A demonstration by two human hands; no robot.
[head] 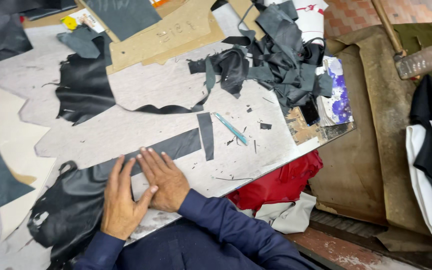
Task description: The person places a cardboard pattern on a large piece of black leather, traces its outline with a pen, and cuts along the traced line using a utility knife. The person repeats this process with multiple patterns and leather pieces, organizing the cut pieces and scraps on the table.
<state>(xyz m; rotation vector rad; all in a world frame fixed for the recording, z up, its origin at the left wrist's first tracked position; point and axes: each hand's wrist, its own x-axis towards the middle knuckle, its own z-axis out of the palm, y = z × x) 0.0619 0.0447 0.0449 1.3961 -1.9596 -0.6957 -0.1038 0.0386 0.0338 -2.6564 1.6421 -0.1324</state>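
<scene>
Both hands flat on the black leather sheet [71, 200] at 6 o'clock of the desk [141, 90], near the front edge. Left hand [122, 200]: palm down, fingers spread a bit, pressing the glossy part. Right hand [163, 179]: palm down, fingers together and straight, tips on the long dark strip [176, 146] that runs off toward 1 o'clock. Thumbs nearly touch. Neither hand grips anything, just pressing flat.

Step, my read: smoothing/pinning the leather so it lies flat for marking or cutting. No tool in hand.

Blue-handled knife [231, 128] lies at approx. 2 o'clock from the right hand, well apart, free on the desk. Short dark strip [206, 135] stands between the knife and the long strip, crossing its far end.

Next move calls for: one hand to keep the sheet pinned, the other to lift off and reach up-right for the knife w/o dragging the leather. Sheet overhangs the desk edge at lower left, so slip risk if pressure drops.

Other stuff: offcut pile [281, 55] at 1 o'clock, big black hide piece [83, 90] at 11, cardboard patterns [171, 32] at 12, red fabric [281, 182] below the desk edge at 3, plastic bottle [423, 61] far right.
</scene>
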